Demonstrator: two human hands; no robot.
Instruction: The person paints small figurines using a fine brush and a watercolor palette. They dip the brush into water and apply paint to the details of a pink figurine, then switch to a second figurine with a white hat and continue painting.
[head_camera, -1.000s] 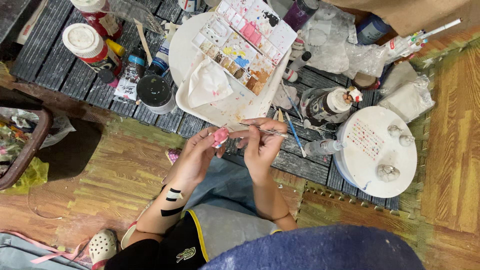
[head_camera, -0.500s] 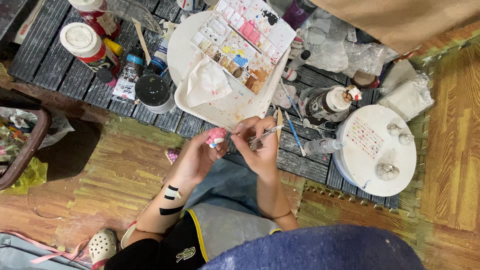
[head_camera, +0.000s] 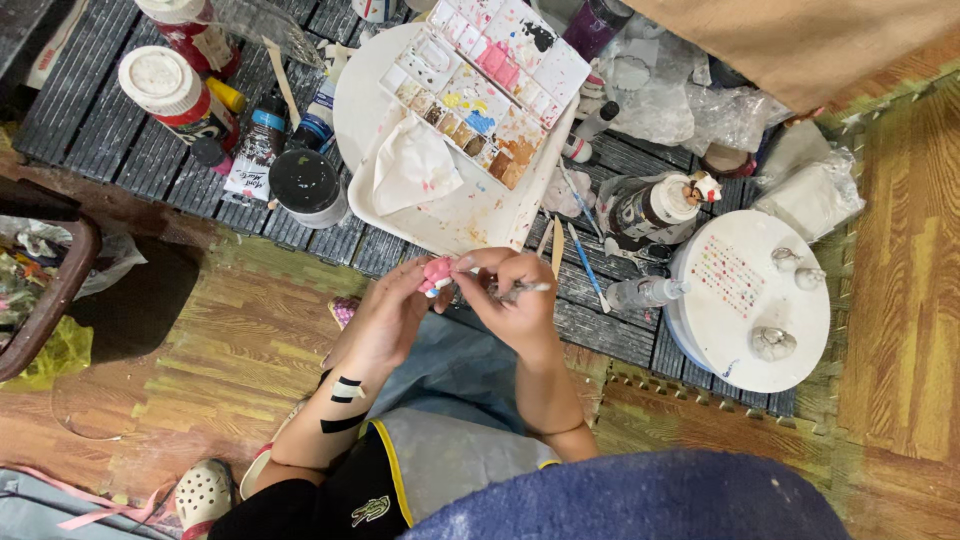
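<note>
Left hand: fingers pinching a small pink figurine at their tips.
Right hand: closed around a thin paintbrush, touching the figurine.
Beyond the hands: paint palette on a white tray.

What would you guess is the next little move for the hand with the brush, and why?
Probably a short stroke: the right hand holds a thin brush right beside the small pink figure pinched in the left hand, with the paint palette open just above.

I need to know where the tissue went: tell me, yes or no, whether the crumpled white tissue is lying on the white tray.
Yes, the crumpled white tissue rests on the white tray, beside the paint palette.
</note>
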